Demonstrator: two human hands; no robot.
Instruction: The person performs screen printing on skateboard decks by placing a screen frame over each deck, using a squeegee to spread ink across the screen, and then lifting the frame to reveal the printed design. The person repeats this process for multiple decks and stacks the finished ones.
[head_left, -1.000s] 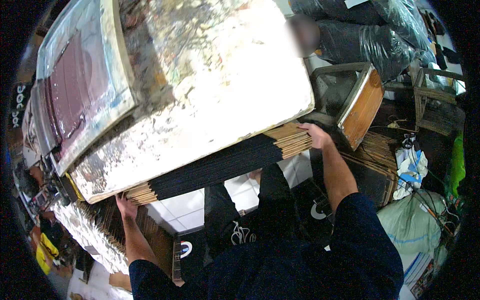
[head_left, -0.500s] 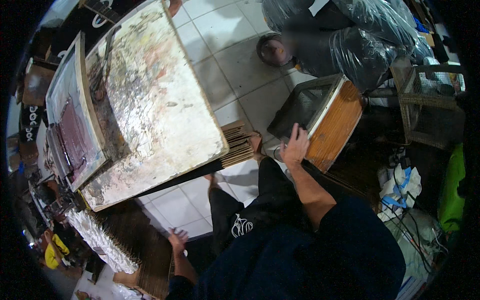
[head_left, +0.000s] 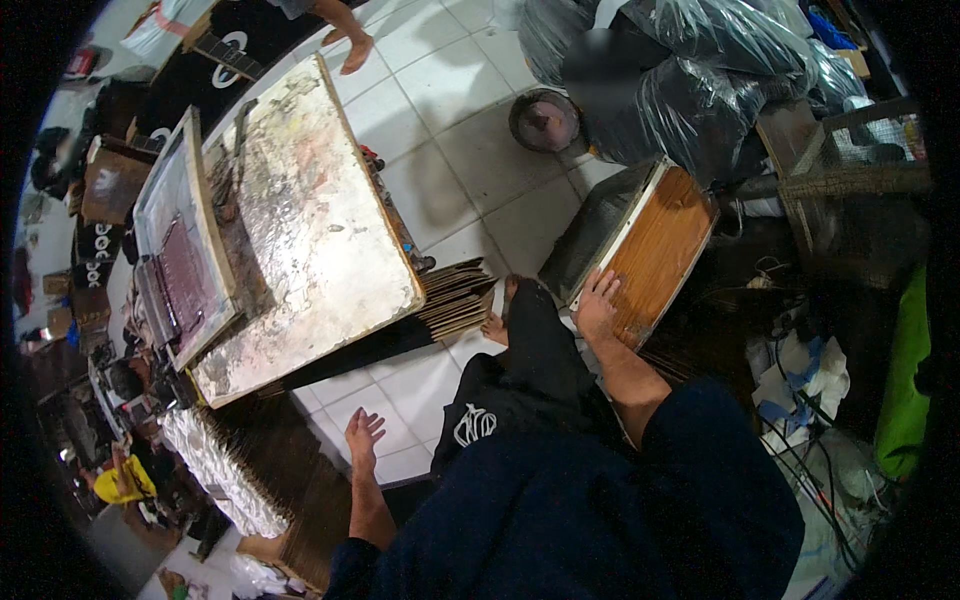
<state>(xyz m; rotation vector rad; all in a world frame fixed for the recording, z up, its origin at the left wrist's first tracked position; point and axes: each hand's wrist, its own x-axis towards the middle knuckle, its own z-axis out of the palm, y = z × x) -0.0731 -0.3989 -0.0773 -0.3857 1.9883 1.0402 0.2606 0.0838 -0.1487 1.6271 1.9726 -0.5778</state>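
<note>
My right hand (head_left: 597,303) lies at the near corner of a box with an orange-brown wooden panel (head_left: 668,250) and a white edge strip. Its fingers are stretched over the strip and the wood, not wrapped round anything. My left hand (head_left: 365,436) hangs in the air over the tiled floor, fingers apart and holding nothing. Closest to it is the stained white work board (head_left: 370,270). On that board's left side a framed printing screen (head_left: 185,250) leans at a tilt, with dark maroon ink across its mesh.
Flattened cardboard (head_left: 465,300) is stacked under the board's corner. A round tub (head_left: 545,121) stands on the floor near black plastic bags (head_left: 690,110). White folded cloth (head_left: 225,475) lies at lower left. Cables (head_left: 825,510) trail at lower right. Another person's bare foot (head_left: 356,55) shows at the top.
My right hand has come down onto the box's corner. My left hand has moved slightly up and forward. The view has shifted, and another person's legs show more at the top.
</note>
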